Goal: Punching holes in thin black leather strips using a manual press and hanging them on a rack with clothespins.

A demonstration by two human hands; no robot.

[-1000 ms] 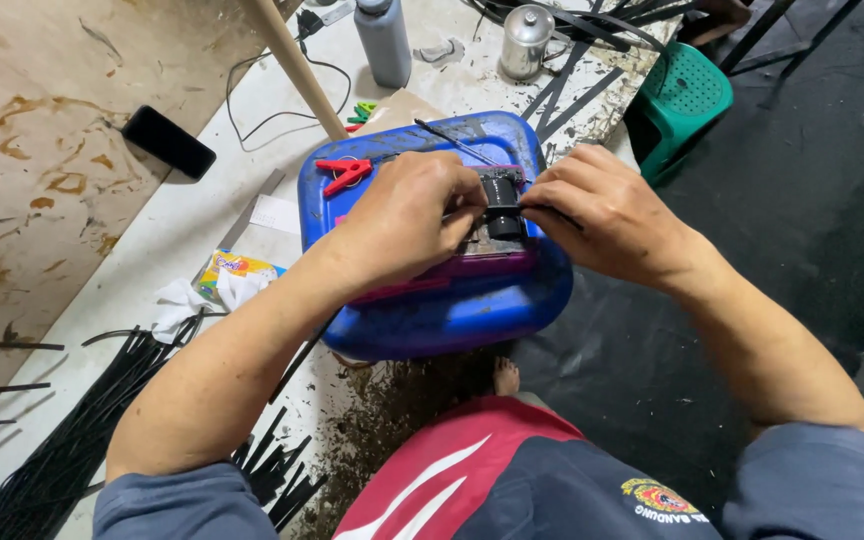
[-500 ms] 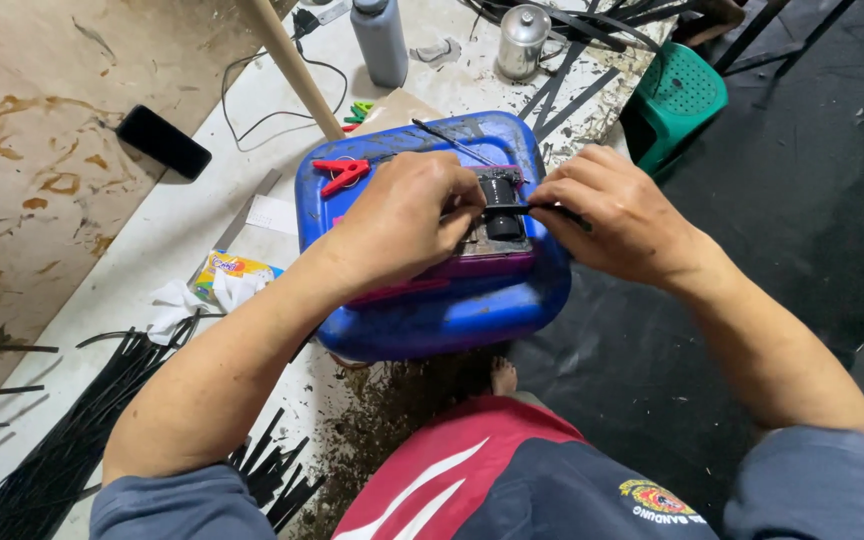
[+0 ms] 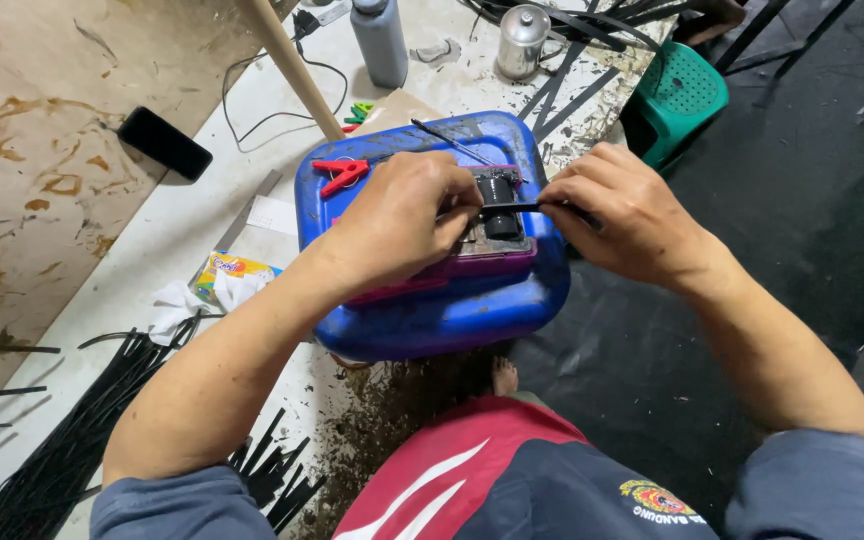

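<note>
A blue plastic jerrycan (image 3: 452, 310) lies on its side in front of me. On top of it rests a purple-edged tray (image 3: 472, 268) with a small black cylindrical tool (image 3: 500, 205). My left hand (image 3: 402, 215) presses down beside that tool, fingers curled at its left side. My right hand (image 3: 617, 210) pinches a thin black strip (image 3: 524, 208) that runs through the tool, and holds it taut to the right. A red clamp (image 3: 344, 172) lies on the can's far left corner.
Bundles of black strips (image 3: 72, 440) lie at the lower left. A black phone (image 3: 164, 143), a grey bottle (image 3: 380, 40), a metal pot (image 3: 524, 40), a wooden pole (image 3: 292, 65) and a green stool (image 3: 680, 100) stand beyond the can. My bare foot (image 3: 504, 377) sits under it.
My right hand has drawn the black strip further to the right, out of the tool. My left hand has stayed put.
</note>
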